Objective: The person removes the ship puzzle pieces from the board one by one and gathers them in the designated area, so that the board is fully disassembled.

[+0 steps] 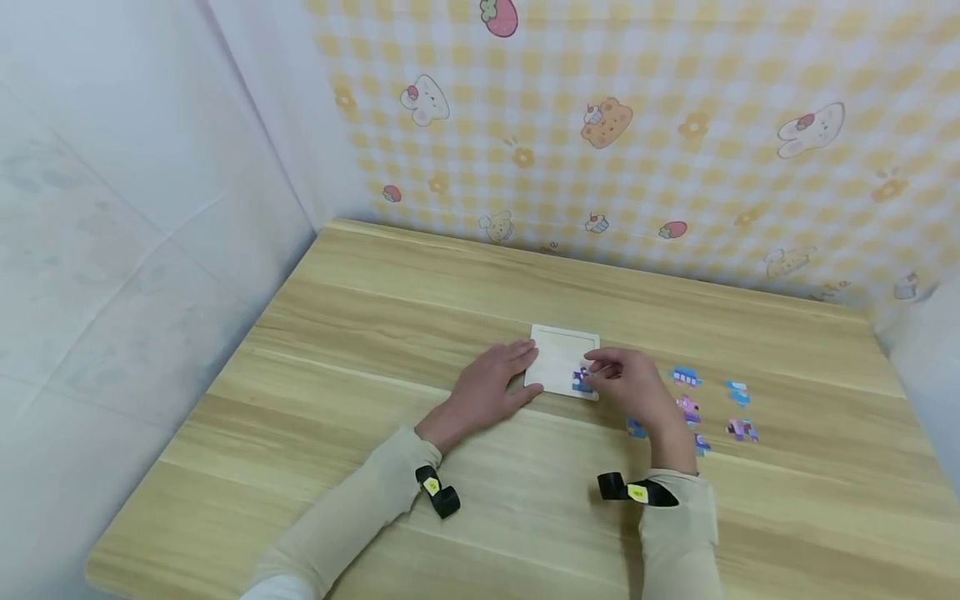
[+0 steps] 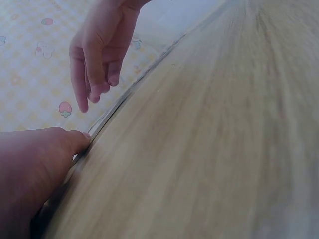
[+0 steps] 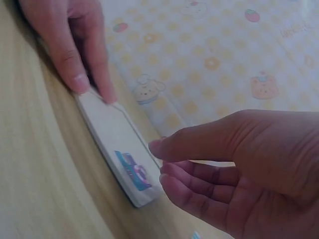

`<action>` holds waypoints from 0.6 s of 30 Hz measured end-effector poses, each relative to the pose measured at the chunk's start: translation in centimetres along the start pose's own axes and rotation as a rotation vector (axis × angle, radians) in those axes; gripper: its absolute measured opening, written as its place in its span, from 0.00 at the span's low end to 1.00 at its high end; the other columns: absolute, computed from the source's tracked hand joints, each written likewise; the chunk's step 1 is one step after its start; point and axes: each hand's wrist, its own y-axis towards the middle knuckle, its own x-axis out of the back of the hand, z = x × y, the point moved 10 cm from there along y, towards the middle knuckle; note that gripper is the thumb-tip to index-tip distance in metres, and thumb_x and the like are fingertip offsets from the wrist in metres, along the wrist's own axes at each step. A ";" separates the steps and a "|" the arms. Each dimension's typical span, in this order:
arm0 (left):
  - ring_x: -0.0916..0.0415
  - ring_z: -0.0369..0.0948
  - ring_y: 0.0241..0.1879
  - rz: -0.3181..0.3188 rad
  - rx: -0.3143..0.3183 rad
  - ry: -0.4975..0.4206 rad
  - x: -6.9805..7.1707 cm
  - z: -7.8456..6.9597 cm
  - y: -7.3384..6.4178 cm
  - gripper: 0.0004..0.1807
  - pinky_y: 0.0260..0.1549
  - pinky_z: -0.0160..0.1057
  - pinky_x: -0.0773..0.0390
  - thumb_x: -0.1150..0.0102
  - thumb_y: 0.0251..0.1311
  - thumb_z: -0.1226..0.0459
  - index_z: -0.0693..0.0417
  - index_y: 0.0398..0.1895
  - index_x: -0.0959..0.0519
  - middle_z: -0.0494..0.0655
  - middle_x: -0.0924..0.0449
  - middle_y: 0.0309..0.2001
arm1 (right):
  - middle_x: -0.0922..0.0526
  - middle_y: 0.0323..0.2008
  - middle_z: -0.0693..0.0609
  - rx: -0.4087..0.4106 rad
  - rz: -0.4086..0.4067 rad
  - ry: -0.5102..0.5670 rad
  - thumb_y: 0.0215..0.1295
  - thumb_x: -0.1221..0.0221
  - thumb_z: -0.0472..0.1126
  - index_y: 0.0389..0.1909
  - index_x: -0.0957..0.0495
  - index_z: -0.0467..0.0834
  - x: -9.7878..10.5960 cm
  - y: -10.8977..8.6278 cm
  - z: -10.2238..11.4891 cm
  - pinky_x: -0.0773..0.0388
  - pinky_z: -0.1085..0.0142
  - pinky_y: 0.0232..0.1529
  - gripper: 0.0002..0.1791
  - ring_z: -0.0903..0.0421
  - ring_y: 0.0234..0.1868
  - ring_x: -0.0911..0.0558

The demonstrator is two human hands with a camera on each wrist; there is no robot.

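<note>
A white square puzzle tray point(image 1: 558, 354) with a raised rim lies flat on the table. One purple-and-blue jigsaw piece point(image 3: 133, 172) sits in its near right corner. At the tray's left side, my left hand point(image 1: 489, 385) rests with fingers extended, fingertips and thumb touching the edge. My right hand point(image 1: 633, 385) hovers by the tray's right edge, beside the corner piece. In the right wrist view, a small gap shows between its thumb and bent fingers, with nothing held there.
Right of the tray, several loose jigsaw pieces lie on the wooden table point(image 1: 360, 333), among them a blue piece point(image 1: 686, 376), a light blue piece point(image 1: 738, 392) and a pink-purple piece point(image 1: 742, 429). A checked yellow cloth point(image 1: 555, 125) hangs behind the table.
</note>
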 end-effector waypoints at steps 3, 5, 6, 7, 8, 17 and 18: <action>0.44 0.41 0.78 -0.002 -0.001 -0.006 0.1 0.0 -0.1 0.36 0.79 0.40 0.52 0.46 0.75 0.44 0.55 0.76 0.33 0.45 0.40 0.79 | 0.14 0.43 0.39 -0.015 0.020 -0.036 0.65 0.33 0.31 0.57 0.19 0.28 -0.7 0.6 -0.2 0.17 0.66 0.37 0.20 0.47 0.41 0.17; 0.44 0.41 0.78 -0.006 0.001 -0.014 0.2 -0.1 -0.1 0.36 0.79 0.40 0.52 0.45 0.75 0.44 0.56 0.76 0.33 0.45 0.40 0.79 | 0.14 0.40 0.40 -0.026 0.030 -0.053 0.65 0.32 0.32 0.57 0.19 0.28 -1.0 0.7 -0.4 0.19 0.67 0.34 0.21 0.48 0.39 0.18; 0.44 0.41 0.78 -0.009 0.003 -0.017 0.2 -0.1 -0.1 0.36 0.79 0.40 0.52 0.45 0.75 0.44 0.56 0.76 0.33 0.45 0.40 0.79 | 0.15 0.39 0.40 -0.028 0.034 -0.059 0.64 0.31 0.32 0.56 0.19 0.28 -1.1 0.8 -0.6 0.20 0.67 0.33 0.21 0.49 0.38 0.19; 0.44 0.41 0.78 -0.013 0.004 -0.021 0.3 0.0 -0.1 0.36 0.79 0.40 0.52 0.45 0.74 0.44 0.56 0.76 0.33 0.45 0.39 0.79 | 0.15 0.38 0.41 -0.033 0.037 -0.063 0.64 0.31 0.32 0.56 0.18 0.28 -1.2 0.9 -0.7 0.21 0.67 0.32 0.21 0.50 0.37 0.20; 0.44 0.41 0.78 -0.014 0.005 -0.019 0.3 0.0 -0.1 0.36 0.79 0.40 0.52 0.45 0.74 0.44 0.56 0.76 0.33 0.45 0.40 0.79 | 0.15 0.37 0.41 -0.034 0.041 -0.067 0.64 0.31 0.32 0.56 0.18 0.28 -1.3 1.0 -0.7 0.22 0.67 0.32 0.21 0.50 0.36 0.20; 0.45 0.40 0.79 -0.002 0.004 -0.022 -0.2 0.1 0.3 0.36 0.80 0.38 0.54 0.46 0.75 0.44 0.56 0.77 0.34 0.45 0.40 0.79 | 0.15 0.39 0.42 -0.082 0.052 -0.083 0.64 0.31 0.33 0.55 0.17 0.31 -1.3 1.2 -1.6 0.22 0.63 0.34 0.19 0.50 0.36 0.22; 0.45 0.40 0.79 -0.003 0.003 -0.026 -0.2 0.1 0.4 0.36 0.80 0.38 0.54 0.45 0.75 0.45 0.56 0.77 0.34 0.45 0.40 0.79 | 0.15 0.39 0.42 -0.086 0.052 -0.081 0.64 0.31 0.33 0.55 0.16 0.31 -1.3 1.2 -1.7 0.22 0.63 0.34 0.19 0.50 0.36 0.22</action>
